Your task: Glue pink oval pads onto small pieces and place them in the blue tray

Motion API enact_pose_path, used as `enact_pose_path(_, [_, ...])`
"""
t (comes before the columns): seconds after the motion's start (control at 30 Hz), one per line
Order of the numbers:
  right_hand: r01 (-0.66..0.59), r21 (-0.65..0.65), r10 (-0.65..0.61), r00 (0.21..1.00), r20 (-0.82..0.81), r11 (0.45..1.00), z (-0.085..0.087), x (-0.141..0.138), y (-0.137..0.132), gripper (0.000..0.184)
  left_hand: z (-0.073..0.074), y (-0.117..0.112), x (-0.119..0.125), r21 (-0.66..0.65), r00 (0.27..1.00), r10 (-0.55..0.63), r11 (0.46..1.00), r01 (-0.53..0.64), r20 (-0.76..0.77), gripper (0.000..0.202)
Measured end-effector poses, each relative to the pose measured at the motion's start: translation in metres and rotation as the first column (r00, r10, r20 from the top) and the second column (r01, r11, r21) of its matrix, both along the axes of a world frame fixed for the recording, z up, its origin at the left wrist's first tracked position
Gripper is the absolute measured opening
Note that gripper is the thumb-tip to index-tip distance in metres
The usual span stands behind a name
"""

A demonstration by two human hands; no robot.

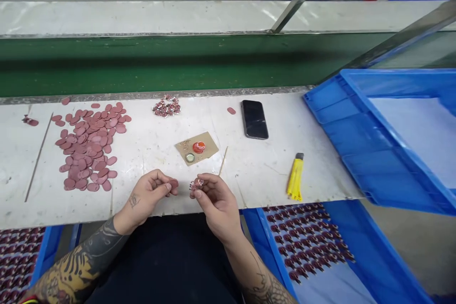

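The left hand (151, 194) pinches a reddish oval disc (174, 183) between closed thumb and fingers. The right hand (219, 204) grips a small red-and-silver piece (197, 183) likewise—near the disc, not touching. Both parts are at the white workbench's (263, 185) near edge, right of the disc pile (90, 145).

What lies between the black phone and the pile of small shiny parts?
One reddish oval piece, nearer the phone than the pile, in the head view.

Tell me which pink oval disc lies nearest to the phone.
The lone disc just left of the phone; the disc heap lies much farther left.
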State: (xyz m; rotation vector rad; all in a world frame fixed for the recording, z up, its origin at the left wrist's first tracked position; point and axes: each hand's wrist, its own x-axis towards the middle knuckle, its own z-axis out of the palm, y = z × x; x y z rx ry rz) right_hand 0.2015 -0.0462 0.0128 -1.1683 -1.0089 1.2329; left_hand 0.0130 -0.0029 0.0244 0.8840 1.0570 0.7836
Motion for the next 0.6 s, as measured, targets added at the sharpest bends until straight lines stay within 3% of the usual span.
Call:
enact_pose_path(0.1, [-0.049, 0.033, 0.050, 0.999, -0.020, 0.998, 0.0098, -0.0051, -0.0033, 0.024, 0.0012, -0.0048, 0.0028, -0.092, 0.994, -0.005, 0.996, 0.015, 0.107, 0.021])
enact_pose_path(0.23, [-0.110, 0.050, 0.111, 0.993, -0.028, 0.993, 0.0093, -0.0092, -0.0033, 0.024, 0.0036, -0.0090, 0.0058, -0.071, 0.986, -0.048, 0.996, 0.060, 0.158, 0.022])
enact_pose_path(0.43, [-0.125, 0.027, 0.125, 0.992, 0.022, 0.992, 0.0021, -0.0083, -0.0008, 0.024, 0.0067, -0.0080, 0.0043, 0.041, 0.987, -0.137, 0.990, 0.134, 0.087, 0.022])
enact_pose_path(0.6, [-0.135, 0.025, 0.131, 0.984, 0.122, 0.991, 0.0038, -0.0072, -0.0005, 0.024, 0.0026, -0.0064, 0.0000, 0.026, 0.984, -0.176, 0.984, 0.176, 0.023, 0.027])
